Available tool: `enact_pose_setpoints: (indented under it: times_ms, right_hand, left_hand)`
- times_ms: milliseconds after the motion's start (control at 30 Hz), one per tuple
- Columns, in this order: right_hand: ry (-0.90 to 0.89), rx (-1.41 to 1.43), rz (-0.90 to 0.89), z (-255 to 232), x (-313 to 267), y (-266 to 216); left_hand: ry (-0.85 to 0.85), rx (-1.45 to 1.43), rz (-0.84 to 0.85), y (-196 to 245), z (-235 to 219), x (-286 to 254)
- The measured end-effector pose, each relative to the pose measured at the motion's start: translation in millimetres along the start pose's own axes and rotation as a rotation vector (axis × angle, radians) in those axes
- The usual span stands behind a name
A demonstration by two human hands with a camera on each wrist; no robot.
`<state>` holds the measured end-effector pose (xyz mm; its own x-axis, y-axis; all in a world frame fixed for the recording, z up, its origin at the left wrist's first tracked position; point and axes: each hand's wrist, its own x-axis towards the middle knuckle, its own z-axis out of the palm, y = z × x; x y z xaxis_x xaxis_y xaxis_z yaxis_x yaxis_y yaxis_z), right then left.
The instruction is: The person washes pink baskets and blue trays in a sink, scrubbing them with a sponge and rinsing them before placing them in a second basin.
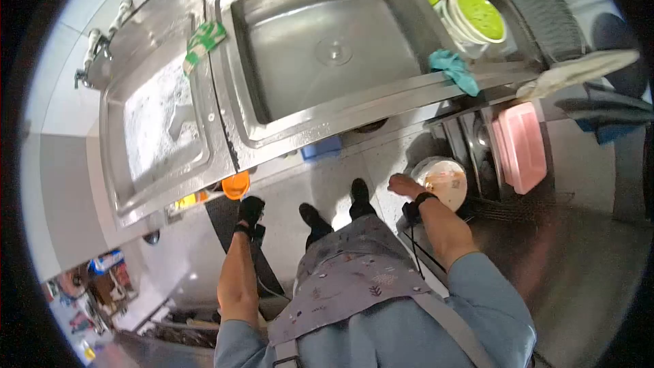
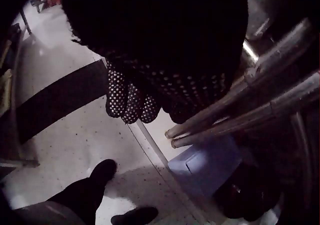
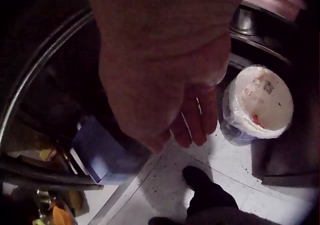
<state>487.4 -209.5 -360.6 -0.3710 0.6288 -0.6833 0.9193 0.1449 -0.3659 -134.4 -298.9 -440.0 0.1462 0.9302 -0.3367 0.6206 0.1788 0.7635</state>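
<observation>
My left hand [image 1: 251, 211] wears a black glove with pale dots and hangs below the front edge of the sink counter. In the left wrist view its fingers [image 2: 133, 102] point down, loosely bent, holding nothing. An orange container [image 1: 236, 185] is the nearest thing to it in the head view. My right hand [image 1: 405, 186] is bare and hangs with relaxed fingers [image 3: 192, 122], nothing in its grasp. Close beside it stands a white bucket [image 1: 446, 184] with reddish marks inside. The left sink [image 1: 116, 123] holds foamy water; the right sink [image 1: 293, 34] shows its drain.
A green patterned cloth [image 1: 204, 44] lies on the divider between the sinks. Toward the right are a teal cloth [image 1: 454, 71], white tubs with a green one [image 1: 480, 17], and pink trays [image 1: 523, 146] below the counter. A blue box [image 1: 321, 148] sits under the sink.
</observation>
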Motion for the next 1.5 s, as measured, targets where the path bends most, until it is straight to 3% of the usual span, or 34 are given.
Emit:
enact_pose_setpoints:
  times_ms: [67,100,133,167,200,233,267,300,333,367,433,500,567,633,700,733,800,867,900,967,1000,1067,1133,1167,1200,1233,1267,1300,1367,1400,1433,1467,1500]
  right_hand:
    - [-0.048,-0.088,-0.091,-4,27,6]
    - [-0.024,0.068,-0.037,-15,31,-2]
    - [-0.022,0.006,-0.073,-17,48,-1]
    - [-0.023,-0.058,-0.112,-14,66,3]
    - [-0.049,-0.068,-0.153,-6,86,11]
    - [0.029,0.013,-0.162,3,111,21]
    - [0.099,0.099,-0.176,16,136,21]
    - [0.064,0.245,-0.133,6,141,4]
    - [0.031,0.388,-0.078,-8,142,-9]
    - [0.014,0.38,-0.124,-6,156,-17]
    - [0.024,0.468,0.03,8,191,-16]
    - [0.03,0.528,0.083,56,249,7]
    - [0.071,0.601,0.17,72,273,25]
    - [0.067,0.763,0.248,67,275,-3]
    - [0.115,0.842,0.209,60,281,-8]
    - [0.118,0.894,0.151,58,283,-12]
    - [0.111,0.982,0.036,62,296,-14]
    - [0.135,1.024,-0.029,69,317,-10]
    - [0.14,1.078,-0.073,73,331,-4]
    - [0.162,1.138,-0.126,86,353,3]
    - [0.119,1.306,-0.122,92,363,6]
    - [0.086,1.477,-0.125,106,387,6]
    - [0.142,1.548,-0.296,115,405,17]
    - [0.154,1.614,-0.347,131,432,35]
    - [0.185,1.681,-0.4,127,429,27]
    - [0.161,1.802,-0.321,132,410,24]
    - [0.262,1.763,-0.438,146,435,28]
    - [0.305,1.775,-0.43,158,459,41]
    - [0.1,1.792,-0.515,176,485,51]
    - [0.094,1.798,-0.507,188,482,54]
    - [0.262,1.519,-0.58,197,475,59]
    - [0.414,1.228,-0.646,199,463,58]
    - [0.393,1.232,-0.644,197,447,48]
  left_hand:
    - [-0.065,-0.328,-0.568,67,1,4]
    - [0.04,0.095,-0.121,0,36,16]
    - [-0.013,0.064,-0.142,0,47,24]
    - [-0.141,0.665,0.098,43,43,31]
    - [-0.079,0.611,0.256,39,58,40]
    - [-0.071,0.618,0.176,43,79,53]
    - [0.013,0.523,0.209,43,99,60]
    - [0.147,0.593,0.411,33,121,62]
    - [-0.102,0.49,0.136,61,120,75]
    - [0.003,0.297,-0.121,50,148,91]
    - [-0.038,0.217,-0.206,72,149,109]
    - [-0.183,0.084,-0.422,74,152,127]
    - [-0.158,0.132,-0.433,47,167,143]
    - [-0.118,0.172,-0.456,30,172,159]
    - [-0.091,0.053,-0.519,-6,185,180]
    - [-0.166,0.079,-0.407,-74,206,205]
    - [-0.152,0.083,-0.349,-78,201,231]
    - [-0.067,-0.127,-0.286,-85,207,271]
    - [-0.03,-0.238,-0.253,-114,213,248]
    - [0.035,-0.458,-0.201,-120,228,280]
    - [0.066,-0.573,-0.179,-110,250,315]
    - [0.123,-0.803,-0.138,-122,259,316]
    - [0.133,-1.036,-0.082,-121,278,336]
    - [-0.031,-1.037,-0.129,-129,268,312]
    - [-0.112,-1.026,-0.108,-119,286,332]
    - [-0.208,-1.001,-0.08,-129,284,311]
    - [-0.286,-0.977,-0.054,-152,277,292]
    - [-0.344,-0.959,-0.047,-138,284,301]
    - [-0.415,-0.941,-0.057,-116,292,316]
    - [-0.434,-0.936,-0.07,-124,291,305]
    - [-0.445,-0.935,-0.08,-142,279,290]
    - [-0.451,-0.934,-0.087,-114,291,304]
    - [-0.458,-0.935,-0.102,-137,259,269]
